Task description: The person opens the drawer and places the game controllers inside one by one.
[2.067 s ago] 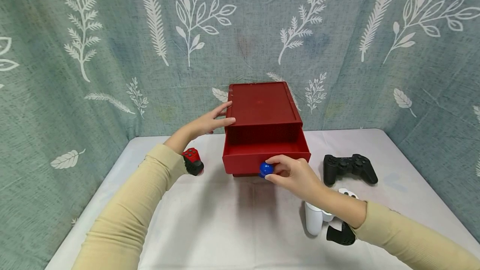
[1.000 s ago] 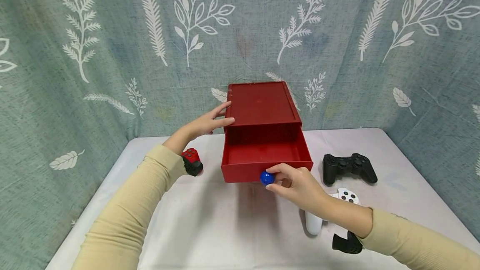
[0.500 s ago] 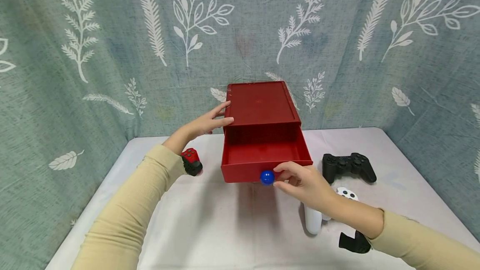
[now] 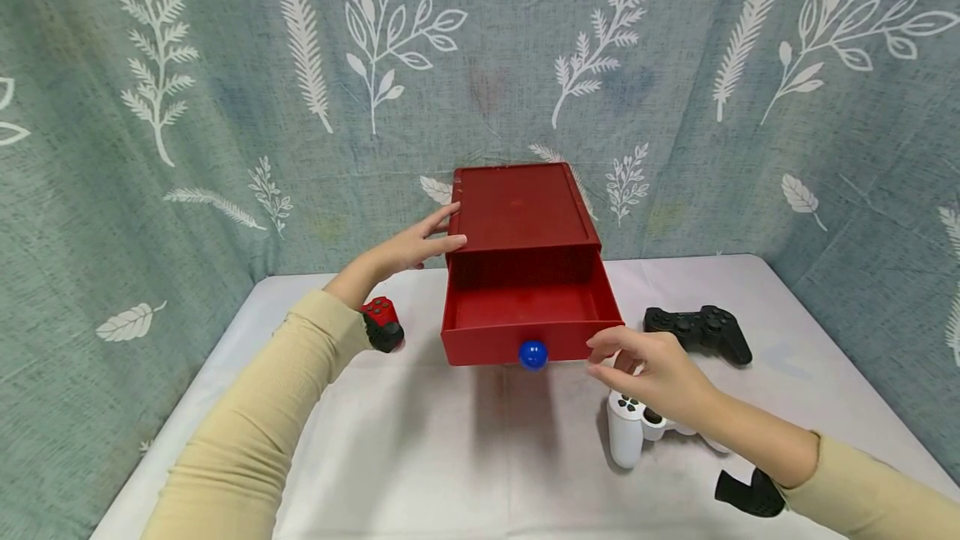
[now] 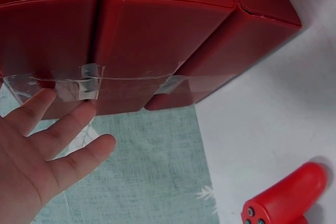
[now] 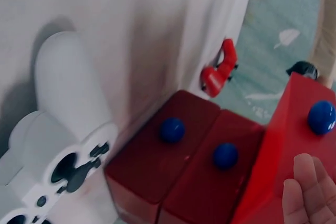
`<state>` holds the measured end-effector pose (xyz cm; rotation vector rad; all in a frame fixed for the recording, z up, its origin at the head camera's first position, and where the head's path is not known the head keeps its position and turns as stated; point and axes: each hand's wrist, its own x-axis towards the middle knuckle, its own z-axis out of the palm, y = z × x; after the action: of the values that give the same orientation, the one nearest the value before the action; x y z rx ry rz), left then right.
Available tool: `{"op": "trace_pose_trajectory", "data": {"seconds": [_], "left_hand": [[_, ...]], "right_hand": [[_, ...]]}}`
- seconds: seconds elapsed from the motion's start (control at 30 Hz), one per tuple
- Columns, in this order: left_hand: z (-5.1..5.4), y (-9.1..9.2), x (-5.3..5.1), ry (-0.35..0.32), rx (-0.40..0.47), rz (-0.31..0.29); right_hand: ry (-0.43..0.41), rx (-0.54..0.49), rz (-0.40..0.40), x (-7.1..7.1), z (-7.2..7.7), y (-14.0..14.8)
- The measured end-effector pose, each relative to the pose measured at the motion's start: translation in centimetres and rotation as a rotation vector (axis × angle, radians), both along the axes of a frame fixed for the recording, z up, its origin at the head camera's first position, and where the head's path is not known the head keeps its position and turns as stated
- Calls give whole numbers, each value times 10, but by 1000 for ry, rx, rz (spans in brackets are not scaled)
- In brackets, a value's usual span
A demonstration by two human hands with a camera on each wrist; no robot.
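Observation:
A dark red chest of drawers (image 4: 519, 205) stands at the back middle of the table. Its top drawer (image 4: 480, 347) is pulled out, and nothing shows inside. A round blue knob (image 4: 533, 355) sits on that drawer's front. With fingers spread, my left hand (image 4: 408, 250) touches the chest's left side and top edge. In the left wrist view, the left fingertips (image 5: 86, 109) lie near clear tape on the chest's side. My right hand (image 4: 652, 369) is just right of the drawer front, apart from the knob, its fingers loosely curved around nothing. Two lower drawers with blue knobs (image 6: 172, 130) show in the right wrist view.
A white game controller (image 4: 626, 440) lies below my right hand, which partly covers it. Behind it is a black game controller (image 4: 701, 327). A red game controller (image 4: 381, 312) lies left of the chest, partly hidden by my left arm. A patterned curtain (image 4: 225, 107) hangs behind.
The top drawer came further out toward me while my right hand pinched its knob. That hand then let go and moved right. My left hand stayed on the chest.

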<state>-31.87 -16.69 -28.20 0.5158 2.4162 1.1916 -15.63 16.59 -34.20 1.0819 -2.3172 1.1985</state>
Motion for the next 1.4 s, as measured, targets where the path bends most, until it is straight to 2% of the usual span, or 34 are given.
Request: {"op": "trace_pose_trajectory", "data": {"seconds": [0.33,0.57,0.73,0.87,0.97,1.1,1.23,1.4], "left_hand": [[-1,-1,0,8,2,-11],[0,0,0,12,-3,-7],[0,1,1,12,-7,-9],[-1,1,1,12,-11,-5],[-1,0,0,14,-15,-7],[-1,0,0,13,-13,-17],[-1,1,0,8,-9,-14],[-1,1,0,3,-2,-11]], "right_hand": [[96,15,-22,-2,-9,25],[97,41,-93,-2,-13,44],[22,123,-107,-1,-17,55],[-52,272,-114,-1,-22,64],[-75,406,-123,-1,-26,72],[-150,540,-103,-2,-31,83],[-272,572,-88,-3,-36,91],[-357,564,-85,-5,-42,99]]}}
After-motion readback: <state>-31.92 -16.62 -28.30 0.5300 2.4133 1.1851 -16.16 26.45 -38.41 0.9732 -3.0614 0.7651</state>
